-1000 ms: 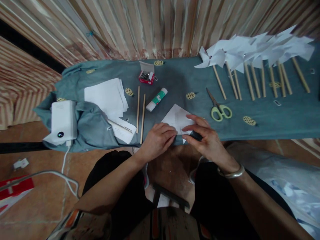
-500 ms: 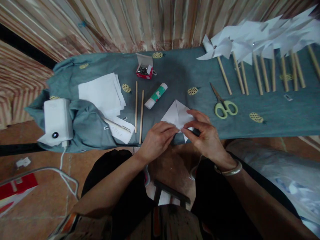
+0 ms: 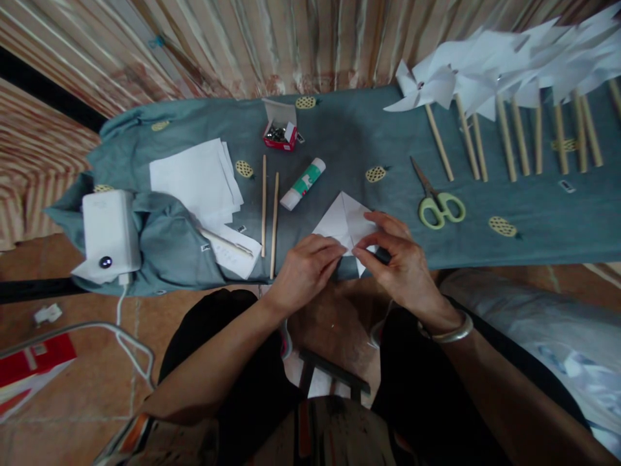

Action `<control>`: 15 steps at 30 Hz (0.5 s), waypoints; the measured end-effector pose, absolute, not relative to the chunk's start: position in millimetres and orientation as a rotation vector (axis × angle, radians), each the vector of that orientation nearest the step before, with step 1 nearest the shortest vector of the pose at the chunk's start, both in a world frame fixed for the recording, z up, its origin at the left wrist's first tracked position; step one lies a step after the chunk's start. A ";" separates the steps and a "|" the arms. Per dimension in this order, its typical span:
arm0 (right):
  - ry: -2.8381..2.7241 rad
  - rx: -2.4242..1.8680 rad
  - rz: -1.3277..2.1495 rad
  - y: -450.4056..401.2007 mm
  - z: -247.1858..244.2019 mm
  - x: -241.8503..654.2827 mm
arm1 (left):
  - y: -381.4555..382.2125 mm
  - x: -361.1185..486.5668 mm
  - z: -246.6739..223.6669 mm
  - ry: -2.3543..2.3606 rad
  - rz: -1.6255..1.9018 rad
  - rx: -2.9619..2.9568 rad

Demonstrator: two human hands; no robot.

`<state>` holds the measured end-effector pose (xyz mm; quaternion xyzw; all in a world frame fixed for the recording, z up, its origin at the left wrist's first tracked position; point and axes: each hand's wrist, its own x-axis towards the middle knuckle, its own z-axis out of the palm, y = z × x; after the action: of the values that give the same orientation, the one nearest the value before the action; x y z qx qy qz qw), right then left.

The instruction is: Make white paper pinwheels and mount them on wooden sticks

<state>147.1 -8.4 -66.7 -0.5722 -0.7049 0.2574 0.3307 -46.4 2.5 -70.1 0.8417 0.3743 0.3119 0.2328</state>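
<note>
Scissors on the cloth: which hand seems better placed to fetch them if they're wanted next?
Right, I'd judge. The right hand is nearer the scissors; the left hand would have to reach past it. Both hands are at the folded paper.

Both your hands, left point(image 3: 306, 270) and right point(image 3: 402, 259), pinch the folded paper point(image 3: 342, 217) at the front edge of the desk point(image 3: 330, 149).
</note>
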 end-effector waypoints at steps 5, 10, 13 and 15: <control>-1.854 -1.480 0.661 -8.3 -68.2 147.6 | 3.3 -45.2 -66.9 1.078 0.818 2.290; -1.862 -1.475 0.657 -8.2 -69.2 148.2 | 4.2 -44.1 -66.6 1.110 0.808 2.269; -1.860 -1.470 0.657 -8.2 -69.0 148.3 | 4.7 -43.7 -65.9 1.122 0.802 2.258; -1.858 -1.467 0.655 -8.4 -68.5 148.2 | 4.9 -43.6 -64.9 1.124 0.790 2.252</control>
<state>148.2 -8.4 -68.5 -0.5625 -0.7126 0.2511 0.3359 -43.6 4.9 -64.9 0.8267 0.4125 0.2902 0.2493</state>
